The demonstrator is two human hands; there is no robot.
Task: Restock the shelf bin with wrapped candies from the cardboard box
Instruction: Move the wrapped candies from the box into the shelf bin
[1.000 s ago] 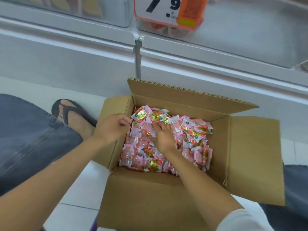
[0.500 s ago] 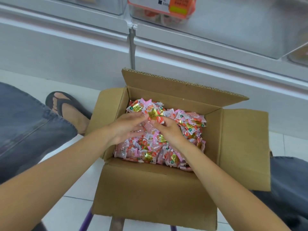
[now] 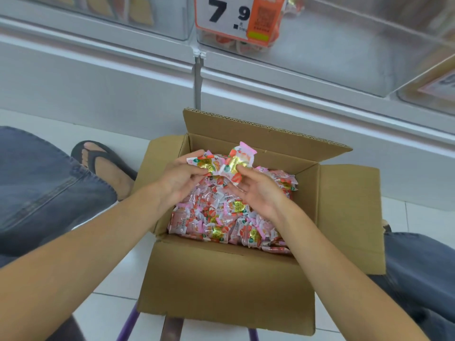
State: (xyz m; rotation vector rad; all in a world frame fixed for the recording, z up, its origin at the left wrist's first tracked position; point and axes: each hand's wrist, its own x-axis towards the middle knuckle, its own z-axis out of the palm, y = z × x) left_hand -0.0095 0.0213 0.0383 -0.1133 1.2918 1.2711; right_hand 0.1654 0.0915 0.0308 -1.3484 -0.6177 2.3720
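Observation:
An open cardboard box (image 3: 221,286) stands in front of me, filled with several pink, red and gold wrapped candies (image 3: 221,217). Above the pile my left hand (image 3: 179,178) and my right hand (image 3: 258,190) come together, cupped, holding a small bunch of wrapped candies (image 3: 229,163) lifted between their fingers. The clear shelf bin (image 3: 332,45) with an orange-and-white price tag (image 3: 236,18) sits above and behind the box; a few candies show through its front.
The box rests on a stool with purple legs (image 3: 128,323). My jeans-clad knees (image 3: 44,193) flank the box and a foot in a black flip-flop (image 3: 103,163) is at left on the white tiled floor. Another clear bin (image 3: 98,13) is at upper left.
Both hands have scooped into the pile, closed together and risen with a bunch of candies. The view has tilted up toward the shelf.

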